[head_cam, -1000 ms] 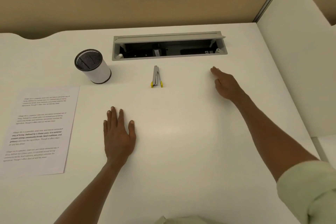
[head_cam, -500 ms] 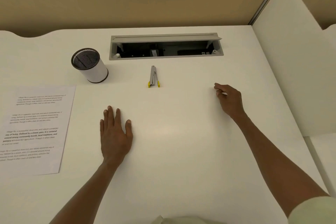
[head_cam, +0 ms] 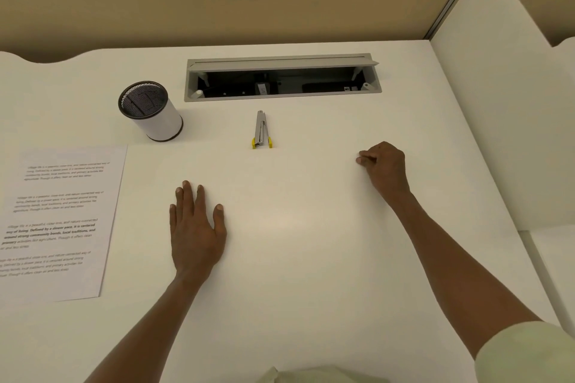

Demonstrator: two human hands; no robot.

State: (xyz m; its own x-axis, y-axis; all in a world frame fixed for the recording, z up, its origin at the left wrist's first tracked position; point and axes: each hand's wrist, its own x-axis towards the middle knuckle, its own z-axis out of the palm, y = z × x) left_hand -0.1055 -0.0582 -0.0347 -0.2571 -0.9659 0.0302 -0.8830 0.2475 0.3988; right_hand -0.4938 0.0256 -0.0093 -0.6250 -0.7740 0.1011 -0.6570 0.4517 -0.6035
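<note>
The left hand (head_cam: 196, 227) lies flat on the desk (head_cam: 311, 274), fingers straight, holding nothing. The right hand (head_cam: 385, 168) has curled fingers — I cannot tell if they pinch anything. The stapler (head_cam: 261, 130) sits at the left hand's 1 o'clock.

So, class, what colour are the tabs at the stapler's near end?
Yellow, on the silver stapler; the head view shows it.

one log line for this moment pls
left hand flat on desk | right hand fingers curled, nothing seen held | stapler untouched
</note>
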